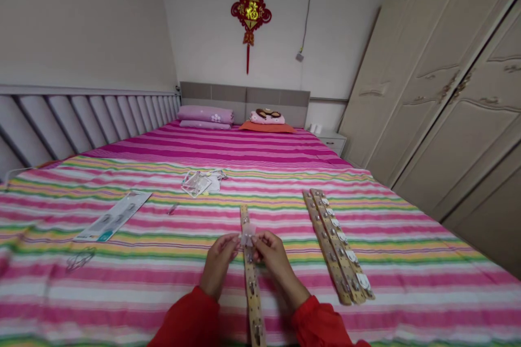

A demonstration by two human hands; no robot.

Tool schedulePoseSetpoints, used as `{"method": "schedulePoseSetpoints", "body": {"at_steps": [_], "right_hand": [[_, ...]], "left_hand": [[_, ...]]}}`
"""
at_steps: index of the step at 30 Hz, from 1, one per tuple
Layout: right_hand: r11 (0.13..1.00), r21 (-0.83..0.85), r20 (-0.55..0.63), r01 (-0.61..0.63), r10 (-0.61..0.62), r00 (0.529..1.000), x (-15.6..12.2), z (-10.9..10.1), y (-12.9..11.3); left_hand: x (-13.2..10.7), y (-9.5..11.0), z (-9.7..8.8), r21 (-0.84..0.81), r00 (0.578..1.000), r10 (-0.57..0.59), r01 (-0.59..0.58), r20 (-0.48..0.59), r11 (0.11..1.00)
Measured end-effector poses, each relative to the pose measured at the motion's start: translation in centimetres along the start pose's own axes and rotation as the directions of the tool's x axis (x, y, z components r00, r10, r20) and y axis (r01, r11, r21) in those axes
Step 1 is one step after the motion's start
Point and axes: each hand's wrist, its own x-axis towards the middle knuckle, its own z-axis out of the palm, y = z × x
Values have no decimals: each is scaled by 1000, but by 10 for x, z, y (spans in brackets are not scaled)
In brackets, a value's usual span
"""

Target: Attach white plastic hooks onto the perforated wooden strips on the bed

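Observation:
Between my two hands is a small, thin, translucent whitish piece, held above a long narrow tan strip. My left hand pinches its left edge, and my right hand pinches the right edge. The strip lies lengthwise on the striped bed cover and carries several small shiny metal clips along it. Both sleeves are red. What exactly the translucent piece is cannot be made out, and the fingers hide part of the strip beneath.
To the right lie several similar tan strips, one with white round pieces. A flat clear package and a loose clear loop lie left. A pile of clear wrappers and a small metallic piece lie farther back.

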Motion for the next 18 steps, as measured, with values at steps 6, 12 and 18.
{"method": "schedulePoseSetpoints", "body": {"at_steps": [6,12,18], "right_hand": [[998,-58,-1,1,-1,1000,47,-3,-3],[997,-79,-55,16,-20,998,102,-2,-5],[990,-121,-94,66,-78,993,143,-4,11]], "left_hand": [[57,11,8,56,994,29,-34,102,998],[109,11,16,63,997,41,-45,66,997],[146,0,20,87,998,67,-68,19,994]]}}
